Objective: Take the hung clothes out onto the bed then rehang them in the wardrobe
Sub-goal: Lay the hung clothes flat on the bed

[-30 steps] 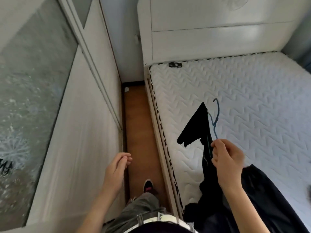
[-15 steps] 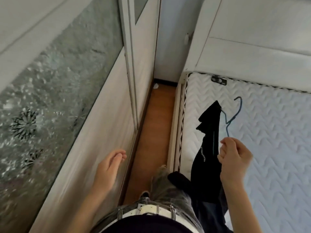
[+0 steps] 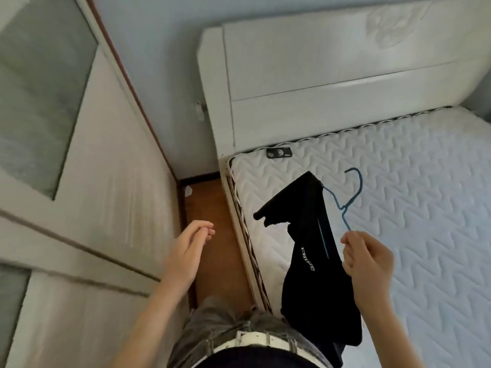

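The right hand [image 3: 368, 261] pinches the lower wire of a blue hanger [image 3: 351, 197] between thumb and fingers, with the hook pointing up and away over the bed [image 3: 425, 213]. A black garment [image 3: 310, 251] is draped on the hanger. One end sticks up in a peak by the hook, and the rest hangs down past the mattress edge to the person's waist. It carries small white lettering and a thin blue stripe.

The left hand [image 3: 187, 251] holds nothing. Its fingers are loosely straight and together, and it is held out above the strip of wooden floor [image 3: 210, 205] between bed and wardrobe [image 3: 106, 187]. It is near the wardrobe's pale door, but I cannot tell whether it touches it. The door has a frosted glass panel in its upper part.

A white headboard [image 3: 332, 65] stands at the far end of the bed, and a small dark label [image 3: 279, 152] sits at the mattress corner beneath it. A white belt [image 3: 252, 341] shows at the bottom of the view.
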{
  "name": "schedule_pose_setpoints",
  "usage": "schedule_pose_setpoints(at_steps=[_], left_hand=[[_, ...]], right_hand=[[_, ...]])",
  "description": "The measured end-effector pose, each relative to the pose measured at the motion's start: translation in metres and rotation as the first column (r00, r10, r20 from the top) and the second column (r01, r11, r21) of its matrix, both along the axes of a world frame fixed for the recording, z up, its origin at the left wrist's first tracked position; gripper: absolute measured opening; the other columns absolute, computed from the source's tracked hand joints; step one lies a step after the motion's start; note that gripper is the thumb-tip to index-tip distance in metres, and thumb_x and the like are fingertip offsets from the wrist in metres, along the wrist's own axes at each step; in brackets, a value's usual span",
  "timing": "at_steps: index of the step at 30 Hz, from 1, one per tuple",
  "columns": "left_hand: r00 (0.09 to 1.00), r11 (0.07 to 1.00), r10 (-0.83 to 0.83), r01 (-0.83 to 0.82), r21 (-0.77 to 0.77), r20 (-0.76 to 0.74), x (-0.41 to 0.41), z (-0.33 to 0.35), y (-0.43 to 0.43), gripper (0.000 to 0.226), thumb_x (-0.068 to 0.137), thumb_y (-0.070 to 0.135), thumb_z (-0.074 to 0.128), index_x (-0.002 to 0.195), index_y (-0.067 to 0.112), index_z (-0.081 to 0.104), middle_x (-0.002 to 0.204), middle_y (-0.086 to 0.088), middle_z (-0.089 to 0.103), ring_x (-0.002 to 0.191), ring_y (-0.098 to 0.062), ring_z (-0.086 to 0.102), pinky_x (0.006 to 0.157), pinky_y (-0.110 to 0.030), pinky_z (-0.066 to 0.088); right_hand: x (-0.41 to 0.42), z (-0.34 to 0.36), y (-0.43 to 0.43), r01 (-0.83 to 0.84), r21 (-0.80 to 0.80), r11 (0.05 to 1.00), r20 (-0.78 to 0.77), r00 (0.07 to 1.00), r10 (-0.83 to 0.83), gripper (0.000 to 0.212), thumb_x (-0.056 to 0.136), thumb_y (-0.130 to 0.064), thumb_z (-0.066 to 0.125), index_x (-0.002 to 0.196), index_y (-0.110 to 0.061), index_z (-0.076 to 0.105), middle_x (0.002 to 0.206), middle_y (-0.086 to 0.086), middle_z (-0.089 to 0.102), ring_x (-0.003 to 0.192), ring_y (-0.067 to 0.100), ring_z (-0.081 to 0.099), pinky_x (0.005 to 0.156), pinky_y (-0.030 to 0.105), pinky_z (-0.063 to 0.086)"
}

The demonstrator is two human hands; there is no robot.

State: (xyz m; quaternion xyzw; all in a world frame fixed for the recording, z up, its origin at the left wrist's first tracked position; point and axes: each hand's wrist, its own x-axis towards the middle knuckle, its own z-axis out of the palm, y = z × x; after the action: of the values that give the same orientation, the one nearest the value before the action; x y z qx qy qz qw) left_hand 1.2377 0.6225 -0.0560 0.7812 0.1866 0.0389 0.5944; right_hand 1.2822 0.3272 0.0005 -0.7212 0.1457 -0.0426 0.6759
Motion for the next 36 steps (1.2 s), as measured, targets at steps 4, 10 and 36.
schedule_pose_setpoints(at_steps=[4,10,36], left_hand=[[0.978,0.978,-0.208,0.207,0.025,0.009,0.094,0.006,-0.007,0.022,0.102,0.015,0.044,0.102,0.018,0.066,0.096,0.001,0.068,0.091,-0.004,0.063,0.08,-0.013,0.048],[0.782,0.79,-0.61,0.613,-0.021,-0.124,0.213,-0.037,-0.016,0.018,0.1,0.022,0.047,0.1,0.029,0.064,0.099,0.003,0.07,0.096,-0.008,0.065,0.087,-0.026,0.049],[-0.296,-0.297,-0.954,0.955,0.004,-0.051,0.336,-0.058,-0.126,0.03,0.083,0.046,0.043,0.093,0.026,0.064,0.086,0.017,0.072,0.079,0.001,0.065,0.078,-0.033,0.05]], right_hand=[[0.019,-0.001,-0.005,0.24,0.018,0.971,-0.022,0.971,-0.239,0.027,0.088,-0.002,0.052,0.066,0.01,0.042,0.055,0.007,0.023,0.047,0.015,0.02,0.042,0.027,0.015],[0.028,-0.029,0.003,0.657,0.057,0.752,-0.07,0.754,-0.653,0.027,0.09,-0.002,0.051,0.064,0.004,0.044,0.048,-0.003,0.027,0.041,0.008,0.021,0.04,0.023,0.013],[-0.049,0.125,0.229,0.735,0.148,-0.661,0.285,-0.672,-0.683,0.03,0.085,-0.004,0.05,0.056,-0.013,0.051,0.045,-0.008,0.03,0.042,0.01,0.022,0.039,0.021,0.016]])
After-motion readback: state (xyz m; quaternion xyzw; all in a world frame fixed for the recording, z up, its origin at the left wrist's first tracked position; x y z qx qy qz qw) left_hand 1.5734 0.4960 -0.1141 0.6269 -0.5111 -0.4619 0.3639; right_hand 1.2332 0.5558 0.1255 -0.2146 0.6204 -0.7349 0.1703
